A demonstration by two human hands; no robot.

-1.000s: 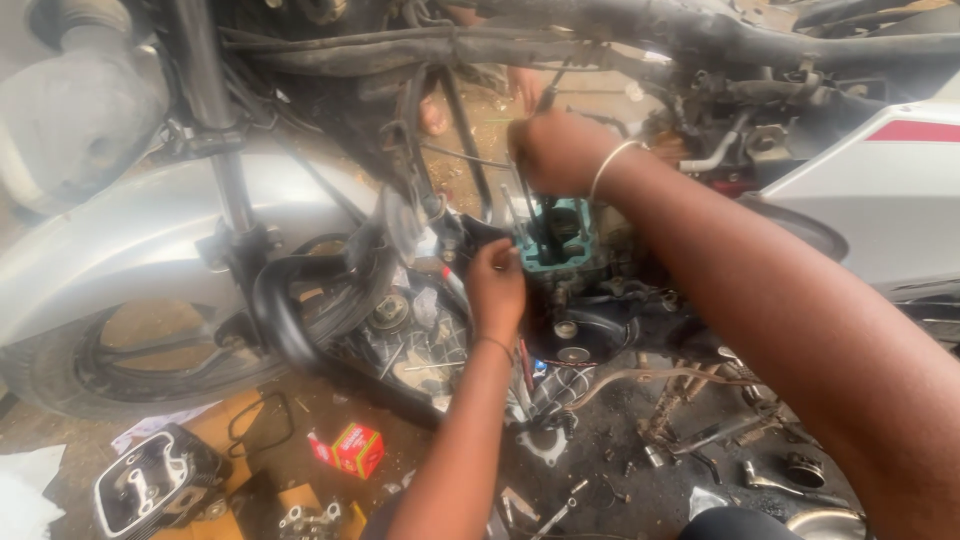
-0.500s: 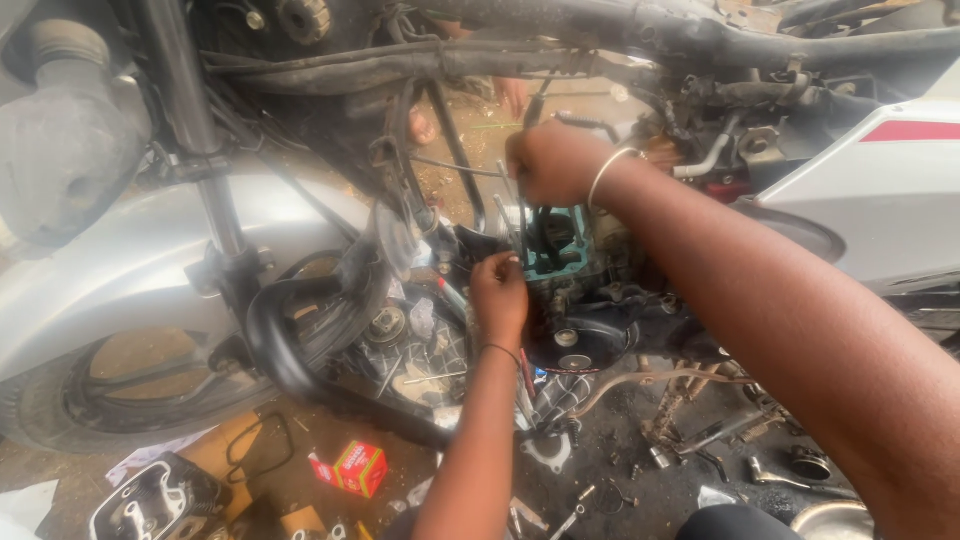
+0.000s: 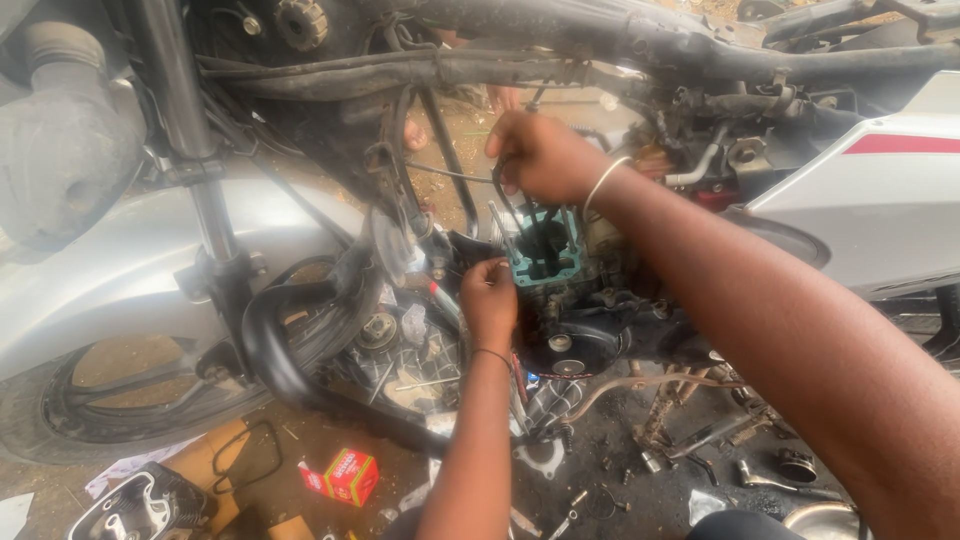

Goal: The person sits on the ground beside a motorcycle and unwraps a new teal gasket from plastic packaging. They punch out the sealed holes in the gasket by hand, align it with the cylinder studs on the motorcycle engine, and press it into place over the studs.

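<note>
Reaching in under the dark tubular motorcycle frame (image 3: 560, 45), the right hand (image 3: 545, 155) curls its fingers around a thin black looped part (image 3: 507, 195) just above the teal-green square gasket (image 3: 545, 258), which sits around the upright studs on the stripped engine block (image 3: 580, 330). Its forearm stretches in from the lower right, a metal bangle (image 3: 603, 182) at the wrist. Coming up from the bottom edge, the left hand (image 3: 490, 300) pinches something small against the gasket's left edge; what it pinches cannot be told. A small red box (image 3: 345, 475) lies on the dirt floor (image 3: 300, 440).
</note>
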